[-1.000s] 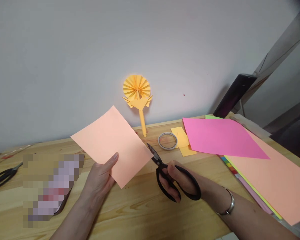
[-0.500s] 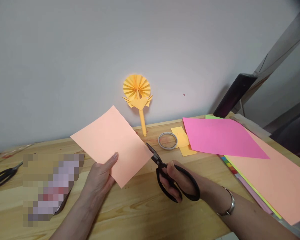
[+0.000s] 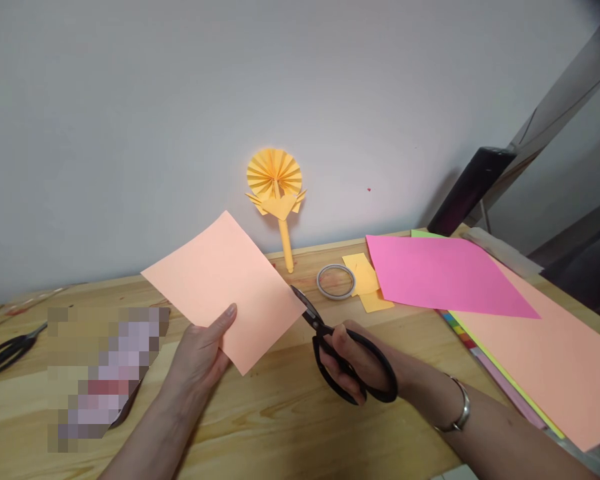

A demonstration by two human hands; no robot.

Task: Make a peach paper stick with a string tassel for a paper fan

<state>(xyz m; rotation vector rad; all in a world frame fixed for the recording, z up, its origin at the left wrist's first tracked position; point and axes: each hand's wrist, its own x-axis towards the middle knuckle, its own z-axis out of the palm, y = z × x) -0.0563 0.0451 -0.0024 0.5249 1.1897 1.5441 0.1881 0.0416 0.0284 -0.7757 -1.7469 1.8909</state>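
My left hand [image 3: 205,347] grips a peach-coloured sheet of paper [image 3: 225,280] by its lower edge, thumb on top and fingers hidden beneath. The sheet is held up at an angle over the table. Black-handled scissors [image 3: 316,321] are in my right hand [image 3: 347,360], with thumb and fingers through the loops. Their blades meet the sheet's right corner, and one blade is partly hidden by the paper. Behind the sheet, a yellow folded-paper fan figure [image 3: 275,175] on a rolled stem leans against the wall.
A roll of tape [image 3: 320,291] lies beside small yellow paper pieces [image 3: 363,273]. To the right, a pink sheet [image 3: 440,273] overlaps a stack of coloured paper [image 3: 545,360]. A black cylinder [image 3: 467,193] leans at the back right. Another pair of scissors [image 3: 10,353] and a blurred-out object [image 3: 115,373] lie left.
The scissors' handles have drawn very slightly closer together in my right hand. The sheet and my left hand stay almost still.
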